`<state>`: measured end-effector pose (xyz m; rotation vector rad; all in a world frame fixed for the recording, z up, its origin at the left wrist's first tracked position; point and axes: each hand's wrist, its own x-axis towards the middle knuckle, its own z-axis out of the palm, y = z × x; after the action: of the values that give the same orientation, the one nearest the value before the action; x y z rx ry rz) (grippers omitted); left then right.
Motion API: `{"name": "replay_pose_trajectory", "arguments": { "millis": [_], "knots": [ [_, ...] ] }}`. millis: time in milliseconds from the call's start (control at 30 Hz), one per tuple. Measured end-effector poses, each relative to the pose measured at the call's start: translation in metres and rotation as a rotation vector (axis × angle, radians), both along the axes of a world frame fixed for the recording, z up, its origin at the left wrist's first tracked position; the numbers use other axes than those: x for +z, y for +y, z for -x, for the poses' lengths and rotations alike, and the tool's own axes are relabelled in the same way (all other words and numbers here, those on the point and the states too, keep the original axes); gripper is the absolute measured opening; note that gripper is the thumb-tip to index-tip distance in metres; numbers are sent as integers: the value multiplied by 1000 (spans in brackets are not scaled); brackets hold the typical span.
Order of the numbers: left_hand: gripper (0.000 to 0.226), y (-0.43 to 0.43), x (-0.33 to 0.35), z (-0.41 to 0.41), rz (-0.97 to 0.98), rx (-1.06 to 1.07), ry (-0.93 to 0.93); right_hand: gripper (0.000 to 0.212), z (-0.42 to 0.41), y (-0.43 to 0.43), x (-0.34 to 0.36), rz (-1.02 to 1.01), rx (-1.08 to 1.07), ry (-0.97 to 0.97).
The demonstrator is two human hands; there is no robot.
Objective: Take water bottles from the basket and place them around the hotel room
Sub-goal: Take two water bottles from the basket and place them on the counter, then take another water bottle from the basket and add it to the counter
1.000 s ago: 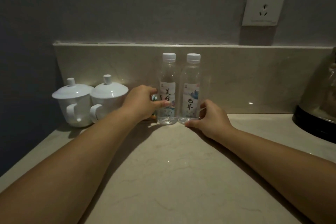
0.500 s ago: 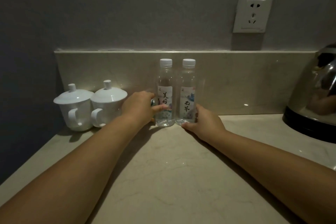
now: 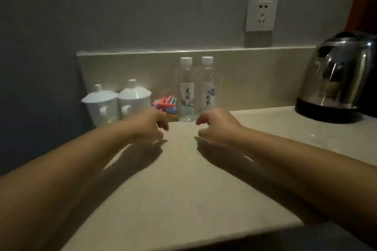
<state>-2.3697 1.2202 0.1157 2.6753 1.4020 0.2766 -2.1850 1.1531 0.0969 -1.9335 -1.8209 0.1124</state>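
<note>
Two clear water bottles with white caps stand upright side by side against the stone backsplash: the left bottle [image 3: 186, 89] and the right bottle [image 3: 207, 85]. My left hand [image 3: 150, 125] hovers over the counter [image 3: 183, 179] in front of the left bottle, fingers loosely curled, holding nothing. My right hand [image 3: 216, 125] is just in front of the right bottle, fingers also loosely curled and empty. Neither hand touches a bottle. No basket is in view.
Two white lidded mugs [image 3: 117, 103] stand at the back left. A small holder of coloured sachets [image 3: 165, 104] sits between mugs and bottles. A steel kettle [image 3: 336, 79] stands at the right. A wall socket [image 3: 261, 13] is above.
Both hands have let go of the bottles and drawn back toward me. The bottles stay standing. The view has pulled back, showing the sachets and more of the kettle.
</note>
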Motion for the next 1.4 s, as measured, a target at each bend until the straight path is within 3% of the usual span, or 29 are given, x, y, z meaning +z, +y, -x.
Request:
{"name": "replay_pose_trajectory", "arguments": {
  "millis": [367, 467, 700, 933, 1067, 1400],
  "knots": [
    [14, -120, -10, 98, 12, 299, -191, 39, 78, -63, 2, -21, 303, 40],
    [20, -167, -27, 114, -46, 390, -249, 37, 94, -86, -10, 18, 312, 121],
    [21, -263, -45, 191, -160, 549, -304, 34, 175, -141, -24, -63, 503, 111],
    [22, -332, -87, 287, 96, 680, -254, 35, 280, -194, -48, -161, 757, -21],
    [24, -355, -118, 350, 208, 708, -168, 37, 336, -207, -84, -51, 788, -78],
    [26, -384, -198, 493, 407, 679, -58, 39, 483, -233, -200, 388, 638, -111]
  ]
}}
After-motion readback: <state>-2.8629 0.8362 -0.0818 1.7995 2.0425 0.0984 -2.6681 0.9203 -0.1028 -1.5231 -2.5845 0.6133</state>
